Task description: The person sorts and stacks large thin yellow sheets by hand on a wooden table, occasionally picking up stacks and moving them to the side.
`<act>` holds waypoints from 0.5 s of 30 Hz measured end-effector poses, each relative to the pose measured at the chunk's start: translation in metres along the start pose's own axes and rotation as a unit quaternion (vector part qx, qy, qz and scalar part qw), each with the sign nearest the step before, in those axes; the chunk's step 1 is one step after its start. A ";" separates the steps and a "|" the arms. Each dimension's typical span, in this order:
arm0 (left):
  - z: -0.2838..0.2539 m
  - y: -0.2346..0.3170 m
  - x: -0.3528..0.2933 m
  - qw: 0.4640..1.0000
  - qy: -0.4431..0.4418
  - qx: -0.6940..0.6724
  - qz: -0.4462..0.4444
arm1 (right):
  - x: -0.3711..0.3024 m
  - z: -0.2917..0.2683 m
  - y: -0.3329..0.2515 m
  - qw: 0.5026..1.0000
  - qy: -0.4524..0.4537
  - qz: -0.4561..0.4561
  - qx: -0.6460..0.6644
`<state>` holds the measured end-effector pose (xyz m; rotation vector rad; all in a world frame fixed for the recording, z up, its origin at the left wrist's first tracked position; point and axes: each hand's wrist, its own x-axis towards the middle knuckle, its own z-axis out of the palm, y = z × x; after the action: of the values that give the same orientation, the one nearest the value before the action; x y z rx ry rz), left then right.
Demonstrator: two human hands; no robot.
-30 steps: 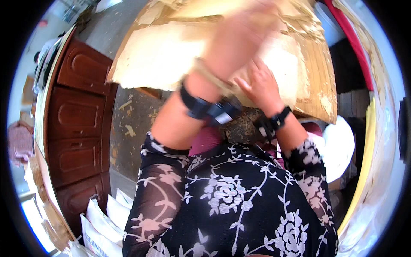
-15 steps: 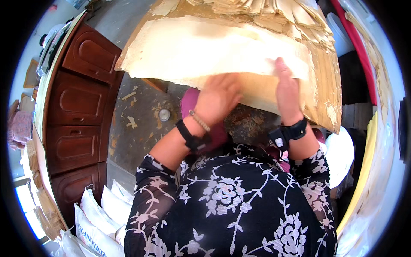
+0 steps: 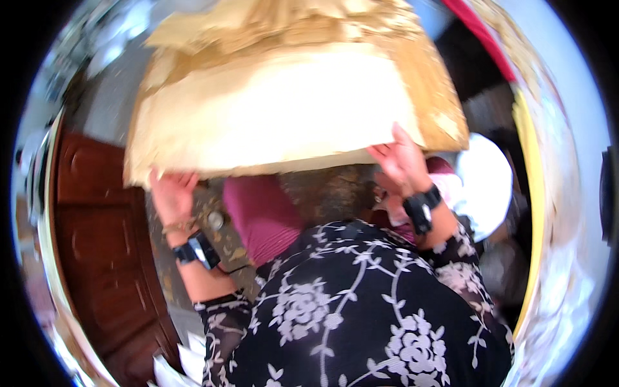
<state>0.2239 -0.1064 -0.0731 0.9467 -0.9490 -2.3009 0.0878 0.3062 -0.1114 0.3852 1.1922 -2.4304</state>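
Note:
A wide, thin, cream-coloured sheet [image 3: 271,109] lies over a wooden board in front of me, brightly lit, its front edge reaching past the board. At the near left corner, my left hand [image 3: 173,198] holds that edge, its thumb up against the sheet and its fingers curled at the rim. Near the right front corner my right hand [image 3: 405,162] grips the same edge, thumb over the top and fingers at the rim. Motion blur softens both fingertips. Each wrist wears a black band.
The wooden board [image 3: 438,106] shows to the right of the sheet. Folded cream sheets [image 3: 322,22] are piled at its far side. A dark red-brown cabinet [image 3: 97,258] stands left. A round white object [image 3: 487,184] sits right. Scraps litter the floor [image 3: 329,190].
My left hand has moved left from the middle of the edge to the near left corner. My right hand has come down to the right front edge. The view has shifted.

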 end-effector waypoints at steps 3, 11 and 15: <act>-0.030 -0.010 0.038 0.932 0.046 0.339 0.120 | 0.006 0.015 -0.009 0.997 -0.023 -0.077 -0.020; -0.068 0.003 0.046 0.930 0.058 0.336 0.135 | 0.008 -0.080 -0.030 0.960 0.143 -0.224 -0.090; -0.107 0.026 0.044 0.834 0.256 0.425 0.242 | -0.029 -0.183 -0.132 0.665 0.332 -0.483 -0.463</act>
<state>0.2789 -0.1959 -0.1278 1.3518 -1.7365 -1.0579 0.0638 0.5326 -0.1184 0.3367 3.4249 -1.8071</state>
